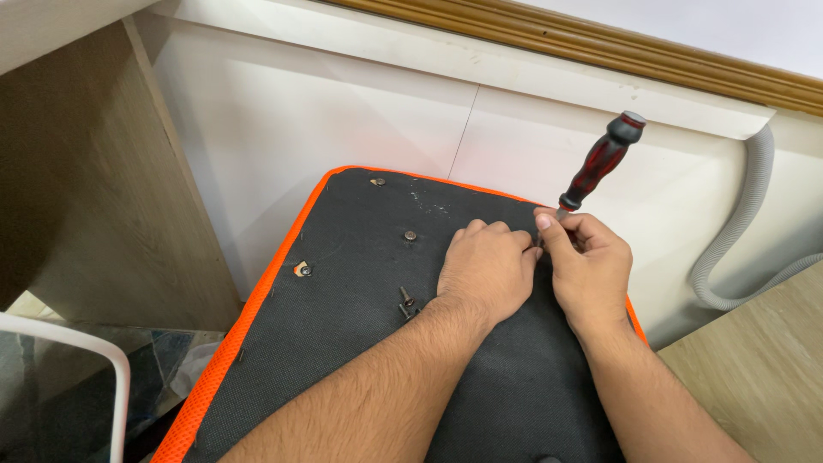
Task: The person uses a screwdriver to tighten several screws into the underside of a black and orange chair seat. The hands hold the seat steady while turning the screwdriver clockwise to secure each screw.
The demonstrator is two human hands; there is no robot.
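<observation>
A black fabric panel (360, 283) with an orange mesh edge lies upside down in front of me, like the underside of a seat cushion. My right hand (587, 261) grips the shaft of a red-and-black handled screwdriver (600, 161), whose handle sticks up and to the right. My left hand (484, 267) rests on the panel beside it, its fingers touching the spot where the tip meets the fabric. The tip is hidden by my fingers. A screw (411, 235) sits in the panel left of my hands.
A loose bolt (406, 302) lies on the fabric near my left wrist. Two more fasteners (377, 181) (303, 270) sit in the panel. A wooden cabinet side (77, 171) stands at left, a grey corrugated hose (746, 214) at right, a white curved bar (103, 360) at lower left.
</observation>
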